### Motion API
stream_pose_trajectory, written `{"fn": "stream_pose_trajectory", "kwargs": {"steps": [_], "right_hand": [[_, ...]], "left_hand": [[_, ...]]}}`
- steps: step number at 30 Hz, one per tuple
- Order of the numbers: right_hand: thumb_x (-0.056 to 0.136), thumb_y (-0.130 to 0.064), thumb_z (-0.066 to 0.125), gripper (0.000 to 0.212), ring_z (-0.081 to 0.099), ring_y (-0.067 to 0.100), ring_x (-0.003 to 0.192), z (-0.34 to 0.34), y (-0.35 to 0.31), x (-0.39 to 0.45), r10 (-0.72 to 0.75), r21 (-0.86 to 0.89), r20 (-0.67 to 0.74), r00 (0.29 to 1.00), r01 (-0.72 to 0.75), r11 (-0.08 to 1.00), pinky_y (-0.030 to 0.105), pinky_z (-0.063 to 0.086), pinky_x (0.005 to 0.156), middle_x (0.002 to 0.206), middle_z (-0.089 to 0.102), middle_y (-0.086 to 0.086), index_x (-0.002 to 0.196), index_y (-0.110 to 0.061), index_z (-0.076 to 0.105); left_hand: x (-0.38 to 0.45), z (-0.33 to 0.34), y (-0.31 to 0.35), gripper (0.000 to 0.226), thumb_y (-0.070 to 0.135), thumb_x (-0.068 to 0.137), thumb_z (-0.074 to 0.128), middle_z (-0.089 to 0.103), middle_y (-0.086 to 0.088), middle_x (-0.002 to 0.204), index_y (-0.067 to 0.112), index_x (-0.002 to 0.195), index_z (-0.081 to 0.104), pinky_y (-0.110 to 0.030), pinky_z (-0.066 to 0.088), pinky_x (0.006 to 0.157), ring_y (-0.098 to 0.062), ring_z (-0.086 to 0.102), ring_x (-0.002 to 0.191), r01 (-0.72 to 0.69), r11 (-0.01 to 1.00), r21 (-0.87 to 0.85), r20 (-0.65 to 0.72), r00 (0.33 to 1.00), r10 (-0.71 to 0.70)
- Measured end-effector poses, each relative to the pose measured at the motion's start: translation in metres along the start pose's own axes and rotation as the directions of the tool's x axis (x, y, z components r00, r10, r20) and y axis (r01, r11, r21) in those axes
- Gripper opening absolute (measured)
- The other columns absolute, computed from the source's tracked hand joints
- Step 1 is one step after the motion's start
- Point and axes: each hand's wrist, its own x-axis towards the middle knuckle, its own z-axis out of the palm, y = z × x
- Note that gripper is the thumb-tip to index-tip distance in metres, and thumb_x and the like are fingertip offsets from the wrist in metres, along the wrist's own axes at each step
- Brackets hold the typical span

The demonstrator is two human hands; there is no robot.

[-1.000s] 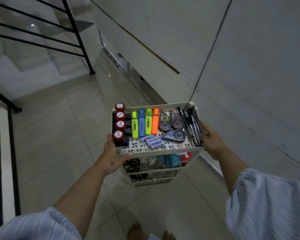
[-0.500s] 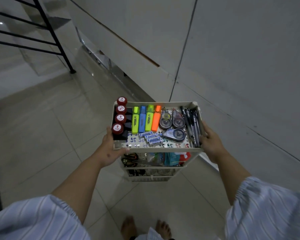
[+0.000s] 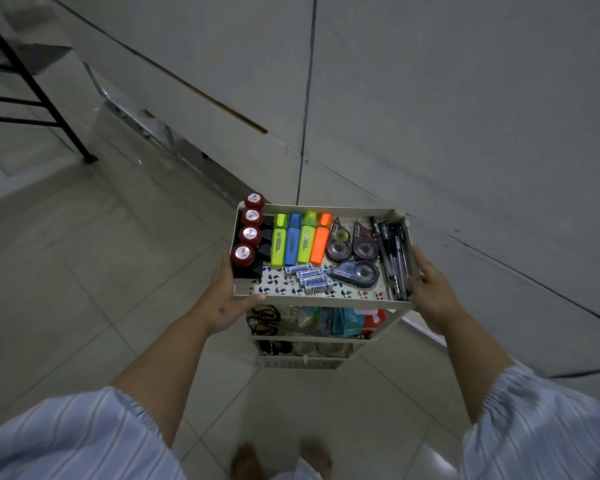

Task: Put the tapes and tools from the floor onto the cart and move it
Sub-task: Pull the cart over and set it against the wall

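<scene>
On the tiled floor [image 3: 84, 289] right beside the wall, the cart [image 3: 321, 303] looks fully loaded: correction tapes [image 3: 352, 249], highlighters [image 3: 298, 242], pens [image 3: 394, 258] and stamps [image 3: 248, 233] all sit in the top tray. Left hand [image 3: 227, 299] and right hand [image 3: 430, 289] each grip a side rim. Loading seems done, I'd say only the moving part is left.
</scene>
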Motion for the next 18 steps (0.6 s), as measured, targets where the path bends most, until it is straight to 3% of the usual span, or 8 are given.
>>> {"fn": "stream_pose_trajectory", "kwargs": {"steps": [2,3,7,14,18], "right_hand": [[0.093,0.004,0.037,0.059,0.061,0.022,0.089,-0.010,0.000,-0.003,0.004,0.003,-0.012,1.000,-0.004,1.000,0.028,0.057,0.064,0.121,0.053,0.011,0.140,-0.029,0.027],[0.092,0.005,0.037,0.059,0.060,0.022,0.089,-0.015,0.001,-0.003,0.002,-0.001,-0.023,1.000,-0.003,1.000,0.024,0.057,0.061,0.121,0.053,0.011,0.140,-0.029,0.028],[0.092,0.001,0.041,0.059,0.054,0.030,0.104,-0.037,0.006,-0.004,0.005,0.016,-0.068,0.998,-0.004,1.000,0.041,0.051,0.081,0.134,0.049,0.017,0.138,-0.034,0.029],[0.094,-0.002,0.040,0.057,0.055,0.037,0.112,-0.072,0.013,-0.007,0.023,0.019,-0.141,0.990,-0.021,1.000,0.048,0.049,0.089,0.132,0.051,0.015,0.129,-0.046,0.032],[0.095,-0.006,0.039,0.052,0.055,0.034,0.111,-0.090,0.021,-0.008,0.023,0.031,-0.178,0.984,-0.017,0.999,0.046,0.050,0.088,0.133,0.050,0.015,0.137,-0.036,0.031]], "left_hand": [[0.006,0.007,0.006,0.097,0.048,0.062,0.069,0.028,-0.005,0.147,0.039,0.138,0.010,-0.051,0.030,0.112,-0.023,0.028,0.135,-0.008,1.000,-0.004,0.028,1.000,0.008],[0.009,0.011,0.009,0.098,0.051,0.060,0.069,0.028,-0.005,0.147,0.039,0.137,0.010,-0.051,0.030,0.112,-0.023,0.029,0.135,-0.010,1.000,-0.001,0.041,0.999,0.010],[0.022,0.026,0.023,0.107,0.058,0.055,0.069,0.028,-0.005,0.148,0.036,0.140,0.007,-0.051,0.030,0.112,-0.024,0.029,0.136,-0.019,1.000,0.006,0.089,0.996,0.018],[0.044,0.055,0.043,0.112,0.052,0.058,0.074,0.026,-0.002,0.151,0.030,0.144,0.006,-0.050,0.028,0.113,-0.021,0.026,0.138,-0.050,0.999,-0.004,0.152,0.987,0.050],[0.055,0.072,0.058,0.098,0.022,0.071,0.076,0.027,0.000,0.149,0.028,0.143,0.010,-0.047,0.026,0.114,-0.017,0.025,0.136,-0.103,0.992,-0.073,0.172,0.979,0.114]]}}
